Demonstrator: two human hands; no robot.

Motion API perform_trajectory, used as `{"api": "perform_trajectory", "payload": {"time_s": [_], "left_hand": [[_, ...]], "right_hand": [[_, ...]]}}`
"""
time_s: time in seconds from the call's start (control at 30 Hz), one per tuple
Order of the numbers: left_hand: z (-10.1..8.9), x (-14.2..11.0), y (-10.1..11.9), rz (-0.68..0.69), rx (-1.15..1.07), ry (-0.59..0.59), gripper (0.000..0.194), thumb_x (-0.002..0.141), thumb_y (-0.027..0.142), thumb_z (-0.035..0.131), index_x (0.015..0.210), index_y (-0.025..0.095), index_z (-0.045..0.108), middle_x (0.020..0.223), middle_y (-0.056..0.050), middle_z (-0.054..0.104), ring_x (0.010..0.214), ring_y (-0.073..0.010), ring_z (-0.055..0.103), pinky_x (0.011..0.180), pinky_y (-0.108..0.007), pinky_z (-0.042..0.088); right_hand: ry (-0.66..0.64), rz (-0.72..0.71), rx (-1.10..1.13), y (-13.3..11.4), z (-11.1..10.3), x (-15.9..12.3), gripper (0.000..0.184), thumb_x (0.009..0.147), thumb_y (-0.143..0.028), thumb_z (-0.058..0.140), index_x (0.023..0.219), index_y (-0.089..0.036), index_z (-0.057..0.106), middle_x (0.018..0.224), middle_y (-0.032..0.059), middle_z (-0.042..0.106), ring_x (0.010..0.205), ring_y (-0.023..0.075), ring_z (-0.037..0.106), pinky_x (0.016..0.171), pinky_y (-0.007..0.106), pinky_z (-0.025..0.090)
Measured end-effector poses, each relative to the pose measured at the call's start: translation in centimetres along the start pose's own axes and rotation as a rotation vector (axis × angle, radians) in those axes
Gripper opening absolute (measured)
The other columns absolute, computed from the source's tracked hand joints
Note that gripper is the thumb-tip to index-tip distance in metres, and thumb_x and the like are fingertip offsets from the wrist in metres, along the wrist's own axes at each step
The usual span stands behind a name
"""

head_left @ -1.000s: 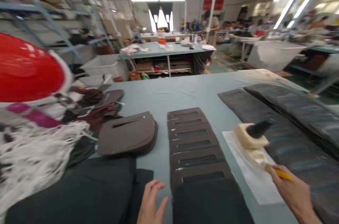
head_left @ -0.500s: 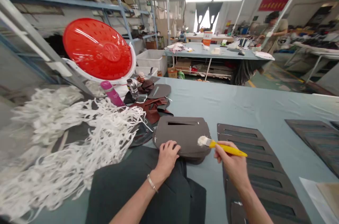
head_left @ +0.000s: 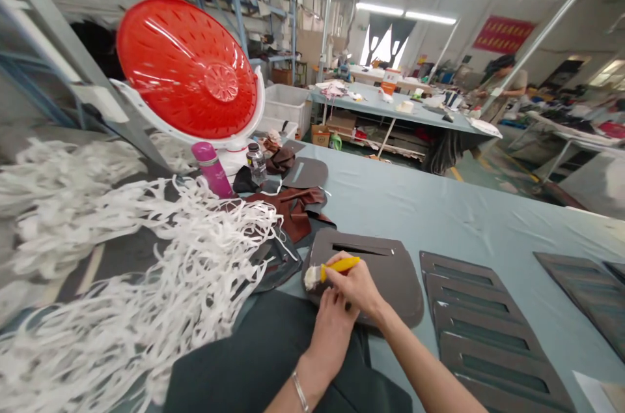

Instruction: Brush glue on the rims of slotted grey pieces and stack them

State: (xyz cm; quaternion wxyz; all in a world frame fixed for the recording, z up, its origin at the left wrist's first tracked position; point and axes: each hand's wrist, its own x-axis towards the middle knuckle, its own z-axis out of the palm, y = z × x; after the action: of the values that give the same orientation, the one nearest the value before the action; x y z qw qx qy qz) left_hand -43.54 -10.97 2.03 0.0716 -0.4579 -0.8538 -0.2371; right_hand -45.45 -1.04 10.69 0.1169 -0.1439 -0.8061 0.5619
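My right hand (head_left: 359, 286) is closed round a yellow-handled brush (head_left: 332, 268); its pale bristles touch the left edge of a stack of brown slotted leather pieces (head_left: 385, 273). My left hand (head_left: 332, 325) lies just below it with its fingers pressed on the stack's near edge, partly hidden by the right hand. A row of overlapped dark slotted pieces (head_left: 483, 335) stretches to the right of the stack. A dark cloth (head_left: 263, 367) covers the table in front of me.
A heap of white strips (head_left: 146, 270) fills the left. Behind it stand a red fan-like dish (head_left: 188, 68), a pink bottle (head_left: 212, 169), a small clear bottle (head_left: 256, 162) and reddish leather scraps (head_left: 297, 208). Another person (head_left: 502, 81) stands at a far table (head_left: 390, 107).
The view swung left from the glue block and paper. My right hand carried the brush across to the stack's left edge, and my left hand came to rest on the stack.
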Motion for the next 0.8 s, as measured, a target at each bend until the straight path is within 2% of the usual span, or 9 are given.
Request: {"api": "perform_trajectory", "payload": {"time_s": [0.07,0.1,0.23,0.27,0.37,0.43,0.63,0.7,0.8], "left_hand": [[0.6,-0.2,-0.2,-0.021,-0.02,0.025,0.037,0.08,0.006,0.05,0.112,0.025,0.056,0.114,-0.008,0.053,0.111,-0.0242,0.048,0.098,-0.049,0.043],[0.7,-0.2,-0.3,-0.022,-0.031,0.03,0.036,0.079,0.005,0.05,0.108,0.024,0.057,0.112,-0.008,0.053,0.111,-0.024,0.049,0.098,-0.05,0.044],[0.6,-0.4,-0.7,-0.007,-0.057,0.028,0.035,0.075,-0.001,0.049,0.099,0.022,0.058,0.116,-0.008,0.05,0.113,-0.0246,0.049,0.098,-0.055,0.044],[0.5,-0.4,-0.8,-0.003,-0.062,0.024,0.037,0.074,-0.003,0.048,0.099,0.022,0.058,0.118,-0.008,0.049,0.114,-0.025,0.048,0.098,-0.055,0.044],[0.4,-0.4,-0.9,0.007,-0.099,0.005,0.037,0.074,-0.002,0.047,0.1,0.022,0.057,0.122,-0.008,0.048,0.118,-0.0258,0.046,0.1,-0.055,0.043],[0.6,-0.4,-1.1,0.015,-0.139,-0.006,0.034,0.077,0.002,0.047,0.101,0.023,0.057,0.122,-0.008,0.048,0.119,-0.0259,0.045,0.101,-0.055,0.042],[1.9,-0.4,-1.8,0.058,-0.161,0.052,0.034,0.077,0.004,0.046,0.101,0.024,0.059,0.119,-0.009,0.05,0.114,-0.0268,0.048,0.099,-0.055,0.042],[1.8,-0.3,-1.8,0.075,-0.169,0.023,0.032,0.078,0.006,0.046,0.102,0.024,0.06,0.119,-0.009,0.051,0.114,-0.0268,0.047,0.099,-0.053,0.043],[0.9,-0.1,-1.3,0.064,-0.209,-0.053,0.028,0.082,0.011,0.045,0.102,0.024,0.06,0.119,-0.009,0.051,0.114,-0.0266,0.046,0.099,-0.051,0.042]], "right_hand": [[-0.047,-0.003,-0.051,0.5,0.6,1.7,0.014,0.074,-0.032,0.059,0.079,-0.019,0.063,0.059,-0.0035,0.059,0.047,0.0108,0.054,0.045,0.02,0.04],[-0.014,0.004,-0.076,0.8,0.8,2.9,0.015,0.075,-0.033,0.057,0.08,-0.019,0.063,0.056,-0.0037,0.058,0.046,0.0115,0.054,0.045,0.02,0.04],[0.383,0.037,-0.174,1.7,1.2,7.3,0.022,0.077,-0.038,0.053,0.082,-0.019,0.063,0.051,-0.0025,0.059,0.049,0.0148,0.059,0.055,0.024,0.046],[0.431,0.04,-0.18,1.8,1.2,8.1,0.023,0.077,-0.039,0.052,0.082,-0.019,0.064,0.052,-0.0024,0.06,0.05,0.0151,0.06,0.057,0.024,0.046],[0.414,0.069,-0.17,2.5,-0.1,8.9,0.022,0.077,-0.039,0.053,0.081,-0.02,0.064,0.049,-0.0035,0.059,0.049,0.0148,0.061,0.058,0.023,0.046],[0.461,0.137,-0.208,3.5,-2.9,8.4,0.02,0.076,-0.036,0.052,0.076,-0.02,0.064,0.045,-0.0034,0.058,0.049,0.0153,0.061,0.059,0.023,0.046],[0.862,0.373,-0.45,7.7,-15.9,3.5,0.022,0.071,-0.031,0.048,0.066,-0.018,0.064,0.045,0.0009,0.059,0.056,0.0194,0.062,0.064,0.026,0.044],[0.892,0.387,-0.455,8.3,-18.3,1.5,0.022,0.07,-0.031,0.047,0.064,-0.018,0.063,0.046,0.0012,0.059,0.055,0.0186,0.061,0.064,0.026,0.043],[0.902,0.373,-0.484,8.5,-19.4,-2.1,0.022,0.072,-0.033,0.046,0.064,-0.019,0.062,0.048,0.0011,0.059,0.054,0.0181,0.059,0.063,0.026,0.042]]}}
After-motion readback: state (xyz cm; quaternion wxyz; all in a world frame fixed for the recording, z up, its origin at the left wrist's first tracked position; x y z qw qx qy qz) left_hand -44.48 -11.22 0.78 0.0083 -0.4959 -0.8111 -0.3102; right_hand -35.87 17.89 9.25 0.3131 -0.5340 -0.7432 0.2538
